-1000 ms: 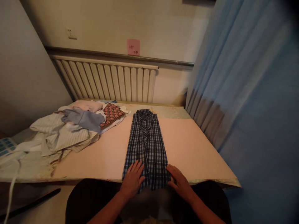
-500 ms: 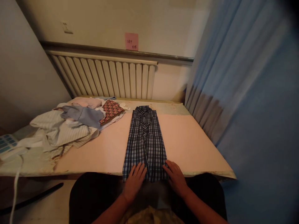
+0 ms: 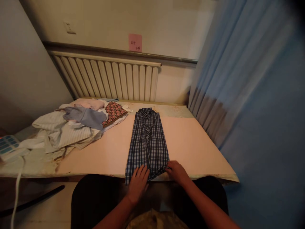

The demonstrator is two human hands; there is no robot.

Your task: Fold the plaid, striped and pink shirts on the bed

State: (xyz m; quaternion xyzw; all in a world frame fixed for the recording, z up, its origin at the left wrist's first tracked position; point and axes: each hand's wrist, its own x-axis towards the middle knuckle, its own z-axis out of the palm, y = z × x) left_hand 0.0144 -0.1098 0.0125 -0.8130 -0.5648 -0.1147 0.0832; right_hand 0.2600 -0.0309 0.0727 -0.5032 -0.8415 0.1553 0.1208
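Observation:
A dark blue and white plaid shirt (image 3: 149,136) lies in a long narrow fold on the table, its collar at the far end and its hem at the near edge. My left hand (image 3: 139,181) rests on the lower left of the cloth with fingers stretched out. At the lower right corner my right hand (image 3: 177,171) is closed on the shirt's edge, fingers bent. Along the right half the hem is turned up and runs slanting between the hands. The right fingertips are partly hidden.
The table carries a pale pink sheet (image 3: 190,143). A heap of clothes (image 3: 71,127) lies at left, beside a power strip (image 3: 9,146) with a white cord. Behind stand a radiator (image 3: 107,76) and wall; a blue curtain (image 3: 250,95) hangs at right.
My right hand has closed on the shirt's lower right corner and drawn it slightly upward, so the right part of the hem is turned up. My left hand has stayed nearly in place.

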